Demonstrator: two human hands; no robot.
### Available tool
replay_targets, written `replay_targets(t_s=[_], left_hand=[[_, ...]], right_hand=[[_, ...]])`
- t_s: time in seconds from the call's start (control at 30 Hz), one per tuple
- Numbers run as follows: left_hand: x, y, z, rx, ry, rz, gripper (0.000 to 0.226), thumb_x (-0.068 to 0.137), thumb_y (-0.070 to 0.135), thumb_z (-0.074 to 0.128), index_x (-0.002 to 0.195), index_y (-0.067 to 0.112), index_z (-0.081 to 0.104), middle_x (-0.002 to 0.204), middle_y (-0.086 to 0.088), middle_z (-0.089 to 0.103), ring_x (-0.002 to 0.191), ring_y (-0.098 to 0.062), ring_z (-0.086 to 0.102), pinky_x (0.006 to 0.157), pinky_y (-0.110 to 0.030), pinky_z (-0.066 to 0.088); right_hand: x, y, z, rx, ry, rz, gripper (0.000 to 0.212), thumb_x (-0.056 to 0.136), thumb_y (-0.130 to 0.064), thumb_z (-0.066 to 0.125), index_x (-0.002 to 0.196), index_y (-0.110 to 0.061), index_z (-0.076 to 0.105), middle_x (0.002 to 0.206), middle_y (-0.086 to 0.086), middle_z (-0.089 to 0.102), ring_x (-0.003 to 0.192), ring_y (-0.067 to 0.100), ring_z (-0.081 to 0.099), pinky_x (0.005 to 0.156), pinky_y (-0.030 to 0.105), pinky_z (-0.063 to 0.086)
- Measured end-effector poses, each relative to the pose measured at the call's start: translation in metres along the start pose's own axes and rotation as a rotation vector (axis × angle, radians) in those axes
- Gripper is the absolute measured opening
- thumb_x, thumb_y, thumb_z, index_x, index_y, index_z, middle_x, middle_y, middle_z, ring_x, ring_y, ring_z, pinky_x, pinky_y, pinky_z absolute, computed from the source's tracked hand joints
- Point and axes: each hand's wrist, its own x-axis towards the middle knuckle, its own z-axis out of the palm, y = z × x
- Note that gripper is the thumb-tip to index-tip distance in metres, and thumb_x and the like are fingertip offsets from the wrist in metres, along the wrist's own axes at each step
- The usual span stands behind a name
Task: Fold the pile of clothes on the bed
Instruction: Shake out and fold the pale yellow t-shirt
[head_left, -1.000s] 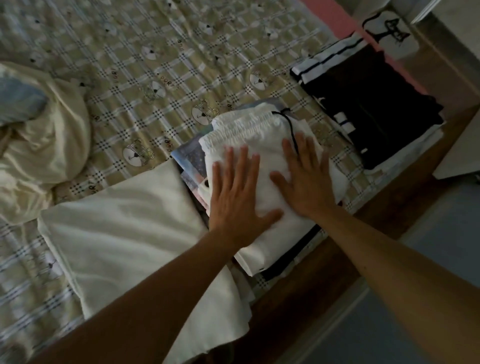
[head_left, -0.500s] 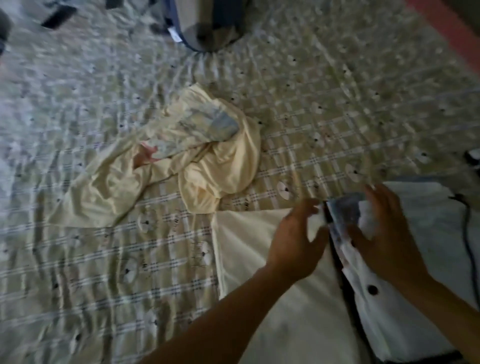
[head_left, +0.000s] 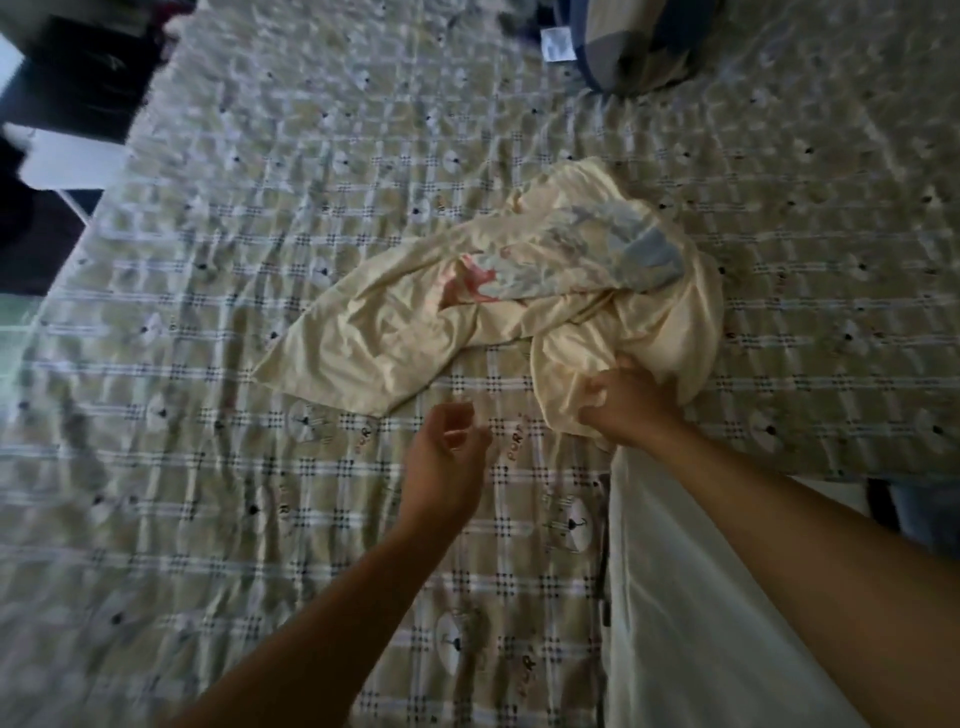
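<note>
Pinching with my right hand (head_left: 628, 408), I hold the near edge of the crumpled pale-yellow garment (head_left: 395, 332), blue and pink printed, lying mid-bed on the checked beige bedsheet (head_left: 208, 467). My left hand (head_left: 447, 462) hovers near it, fingers loosely curled, empty. A folded cream cloth (head_left: 691, 634) lies under my right forearm.

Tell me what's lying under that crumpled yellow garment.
Only the checked bedsheet shows around the edges of the yellow garment. Whatever lies beneath its bunched folds is covered.
</note>
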Motion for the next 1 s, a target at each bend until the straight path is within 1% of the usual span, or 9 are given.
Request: replay_targets(t_s=[0.13, 0.23, 0.37, 0.47, 0.67, 0.77, 0.87, 0.93, 1.0], left_hand=[[-0.005, -0.012, -0.04, -0.024, -0.061, -0.062, 0.009, 0.095, 0.031, 0.062, 0.102, 0.025, 0.06, 0.1, 0.004, 0.067, 0.094, -0.013, 0.065, 0.072, -0.029, 0.053], [-0.011, -0.013, -0.059, -0.266, -0.246, -0.197, 0.04, 0.085, 0.049, 0.067, 0.116, 0.026, 0.057, 0.117, -0.004, 0.067, 0.105, -0.02, 0.067, 0.083, -0.041, 0.059], [-0.029, 0.001, -0.077, -0.596, -0.474, -0.244, 0.075, 0.076, 0.063, 0.07, 0.138, 0.028, 0.048, 0.133, -0.002, 0.063, 0.121, -0.025, 0.062, 0.095, -0.051, 0.054], [-0.044, 0.018, -0.09, -0.701, -0.348, -0.179, 0.056, 0.084, 0.038, 0.069, 0.131, 0.011, 0.056, 0.126, -0.028, 0.061, 0.107, -0.043, 0.063, 0.088, -0.058, 0.051], [-0.083, 0.069, -0.131, -0.572, -0.14, -0.041, 0.017, 0.094, 0.008, 0.058, 0.109, 0.011, 0.066, 0.083, -0.009, 0.074, 0.065, -0.018, 0.07, 0.046, -0.026, 0.05], [-0.111, 0.117, -0.158, -0.604, -0.091, 0.061, 0.02, 0.094, 0.002, 0.056, 0.094, 0.019, 0.068, 0.077, -0.003, 0.075, 0.065, -0.018, 0.072, 0.049, -0.029, 0.056], [-0.146, 0.17, -0.187, -0.665, -0.097, 0.11, 0.03, 0.097, 0.002, 0.054, 0.086, 0.026, 0.068, 0.073, -0.002, 0.075, 0.066, -0.016, 0.073, 0.052, -0.03, 0.058], [-0.175, 0.207, -0.201, -0.642, -0.144, 0.158, 0.028, 0.097, 0.004, 0.054, 0.09, 0.024, 0.072, 0.084, -0.008, 0.076, 0.078, -0.024, 0.075, 0.065, -0.039, 0.062], [-0.198, 0.241, -0.221, -0.62, -0.162, 0.207, 0.015, 0.097, 0.008, 0.054, 0.102, 0.009, 0.067, 0.089, -0.011, 0.075, 0.081, -0.024, 0.075, 0.066, -0.038, 0.061]], right_hand=[[-0.002, -0.026, -0.018, 0.301, 0.128, 0.015, 0.027, 0.078, -0.033, 0.078, 0.099, -0.018, 0.073, 0.113, 0.007, 0.071, 0.105, 0.025, 0.065, 0.089, 0.037, 0.052], [-0.03, -0.064, -0.046, 0.641, 0.004, -0.137, 0.008, 0.081, -0.014, 0.075, 0.078, -0.021, 0.076, 0.091, -0.002, 0.075, 0.091, 0.012, 0.069, 0.074, 0.029, 0.053], [-0.1, -0.124, -0.06, 0.939, -0.333, -0.403, 0.013, 0.089, 0.001, 0.062, 0.095, -0.008, 0.071, 0.091, 0.001, 0.072, 0.087, 0.009, 0.068, 0.076, 0.02, 0.053], [-0.142, -0.148, -0.049, 1.011, -0.441, -0.469, 0.026, 0.089, 0.005, 0.057, 0.11, -0.011, 0.055, 0.096, 0.003, 0.067, 0.086, 0.015, 0.065, 0.073, 0.029, 0.053], [-0.219, -0.172, -0.032, 0.814, 0.129, -0.632, 0.074, 0.077, -0.004, 0.073, 0.141, -0.021, 0.039, 0.139, -0.005, 0.047, 0.128, 0.014, 0.05, 0.097, 0.03, 0.052], [-0.24, -0.175, -0.036, 0.595, 0.446, -0.627, 0.084, 0.076, -0.03, 0.076, 0.146, -0.014, 0.033, 0.143, 0.001, 0.035, 0.132, 0.016, 0.042, 0.103, 0.023, 0.043], [-0.251, -0.186, -0.062, 0.537, 0.414, -0.467, 0.105, 0.069, -0.048, 0.079, 0.152, -0.018, 0.022, 0.145, 0.001, 0.033, 0.134, 0.016, 0.041, 0.103, 0.031, 0.045], [-0.261, -0.202, -0.092, 0.636, 0.348, -0.362, 0.081, 0.071, -0.05, 0.08, 0.138, -0.024, 0.042, 0.128, -0.001, 0.053, 0.116, 0.008, 0.056, 0.088, 0.029, 0.055], [-0.271, -0.221, -0.133, 0.761, 0.318, -0.258, 0.026, 0.085, -0.035, 0.073, 0.104, -0.023, 0.06, 0.092, -0.005, 0.066, 0.08, 0.001, 0.065, 0.059, 0.015, 0.052]])
